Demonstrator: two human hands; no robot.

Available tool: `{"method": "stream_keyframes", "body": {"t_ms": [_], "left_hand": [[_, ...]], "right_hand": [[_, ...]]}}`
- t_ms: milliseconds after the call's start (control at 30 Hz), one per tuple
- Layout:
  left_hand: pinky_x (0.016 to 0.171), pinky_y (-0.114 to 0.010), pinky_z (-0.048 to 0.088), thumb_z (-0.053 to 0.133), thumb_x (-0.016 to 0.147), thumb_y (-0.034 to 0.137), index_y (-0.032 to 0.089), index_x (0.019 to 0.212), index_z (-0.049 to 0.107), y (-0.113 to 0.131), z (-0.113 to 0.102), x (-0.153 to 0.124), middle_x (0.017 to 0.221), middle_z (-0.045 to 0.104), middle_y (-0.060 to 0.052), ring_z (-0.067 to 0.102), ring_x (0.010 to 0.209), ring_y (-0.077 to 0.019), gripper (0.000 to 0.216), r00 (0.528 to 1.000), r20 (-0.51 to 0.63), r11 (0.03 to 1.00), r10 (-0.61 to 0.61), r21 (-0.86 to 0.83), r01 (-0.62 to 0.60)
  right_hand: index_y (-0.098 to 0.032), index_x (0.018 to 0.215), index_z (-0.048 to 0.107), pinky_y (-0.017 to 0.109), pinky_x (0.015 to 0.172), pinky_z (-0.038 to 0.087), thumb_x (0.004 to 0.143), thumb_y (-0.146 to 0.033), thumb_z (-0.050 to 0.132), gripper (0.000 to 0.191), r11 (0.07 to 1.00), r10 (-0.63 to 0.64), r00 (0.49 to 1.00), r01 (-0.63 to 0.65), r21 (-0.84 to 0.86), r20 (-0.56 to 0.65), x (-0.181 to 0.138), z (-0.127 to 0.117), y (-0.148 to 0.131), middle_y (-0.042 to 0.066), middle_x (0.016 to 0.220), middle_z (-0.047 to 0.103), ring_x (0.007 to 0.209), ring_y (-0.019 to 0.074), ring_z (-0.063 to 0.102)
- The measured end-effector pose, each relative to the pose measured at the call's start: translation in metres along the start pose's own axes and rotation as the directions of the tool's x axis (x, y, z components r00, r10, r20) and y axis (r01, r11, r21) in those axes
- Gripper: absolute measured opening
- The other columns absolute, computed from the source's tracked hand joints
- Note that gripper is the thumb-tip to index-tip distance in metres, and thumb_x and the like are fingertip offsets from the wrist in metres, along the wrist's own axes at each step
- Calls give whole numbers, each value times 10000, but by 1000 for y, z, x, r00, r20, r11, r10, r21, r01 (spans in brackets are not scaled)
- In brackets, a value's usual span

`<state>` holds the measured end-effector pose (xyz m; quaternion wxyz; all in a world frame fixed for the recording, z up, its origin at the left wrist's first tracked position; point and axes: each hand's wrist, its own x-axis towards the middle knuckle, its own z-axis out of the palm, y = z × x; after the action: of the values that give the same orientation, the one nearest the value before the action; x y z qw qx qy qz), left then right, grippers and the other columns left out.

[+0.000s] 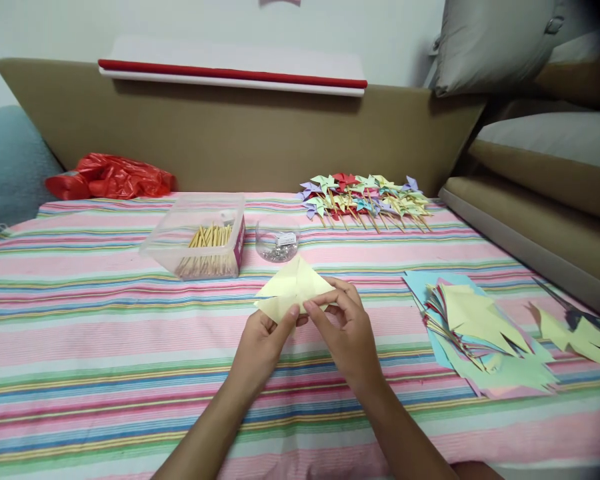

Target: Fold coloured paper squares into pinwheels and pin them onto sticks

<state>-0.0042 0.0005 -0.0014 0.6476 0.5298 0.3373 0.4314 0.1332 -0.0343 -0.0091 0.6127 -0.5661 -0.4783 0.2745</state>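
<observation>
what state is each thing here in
yellow paper, slit, held by left hand and right hand
plastic box, open, sticks inside
round container, open, silvery pieces inside
pinwheels, folded, clustered
paper stack, loose, uneven
red bag, crumpled
striped cloth, spread
cushions, stacked
dark tool, unclear

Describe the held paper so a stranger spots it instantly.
On the striped cloth stands a clear box of sticks. Nearer and to its right, the left hand and right hand pinch the pale yellow paper. Unlike the paper pile at right, it's held.
</observation>
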Motion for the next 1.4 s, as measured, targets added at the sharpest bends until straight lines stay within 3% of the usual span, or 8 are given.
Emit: {"method": "stream_keyframes", "body": {"t_ms": [100,267,767,867,933,1100,1267,1400], "left_hand": [[899,-328,535,665,896,429,173,613,660,3,0,0,998,787,-84,715,931,-243,381,999,-20,995,28,94,-26],[834,-283,529,629,923,408,194,578,584,2,-1,-1,893,778,-54,698,829,-197,408,998,-22,986,55,162,-51],[801,-303,536,642,915,406,160,1007,745,0,-2,-1,873,745,-60,679,821,-215,282,992,-66,968,108,233,-90],[782,-316,547,676,891,397,160,1121,710,3,-2,0,892,734,-58,667,793,-209,332,992,-65,974,113,204,-98],[812,-326,549,688,885,381,192,1308,607,5,-4,0,1028,728,-63,669,872,-213,470,994,-42,985,100,148,-92],[798,-291,533,677,905,338,271,1568,262,11,-13,-3,1163,686,-61,651,929,-199,785,995,97,991,11,130,-23],[797,-279,523,649,932,323,303,1603,100,13,-24,-5,1106,669,-42,632,932,-189,867,968,238,990,-85,132,54],[843,-300,520,646,934,315,305,1582,197,14,-27,-4,1184,661,-61,631,1009,-207,788,951,286,988,-117,129,82]], "right_hand": [[-230,814,713,397,903,549,844,-330,704,105,1000,-7,1000,7,-25,-1,0,1,-1,89,1219,560,1230,273,546],[-230,818,711,397,901,537,848,-318,702,93,998,-35,999,36,-50,5,0,1,0,88,1213,564,1221,269,546],[-237,862,662,405,929,516,841,-312,720,97,998,-52,999,52,-29,-3,-1,2,-2,80,1224,561,1226,262,548],[-282,1126,536,411,921,530,772,-323,795,440,993,35,997,-27,118,-66,1,-2,-4,75,1334,545,1135,233,606],[-292,1236,486,397,894,542,760,-367,809,580,966,158,987,-155,208,1,4,-9,-9,81,1358,556,1090,224,627],[-213,1109,700,332,867,523,839,-425,731,345,883,270,857,-402,241,440,10,-29,-22,70,1172,701,1056,225,646],[-210,1029,748,292,723,513,824,-426,750,299,869,336,814,-462,177,474,7,-30,-21,25,956,747,826,177,666],[-186,999,753,294,677,497,808,-435,762,314,860,371,802,-487,153,468,3,-24,-15,33,894,757,762,178,661]]}}
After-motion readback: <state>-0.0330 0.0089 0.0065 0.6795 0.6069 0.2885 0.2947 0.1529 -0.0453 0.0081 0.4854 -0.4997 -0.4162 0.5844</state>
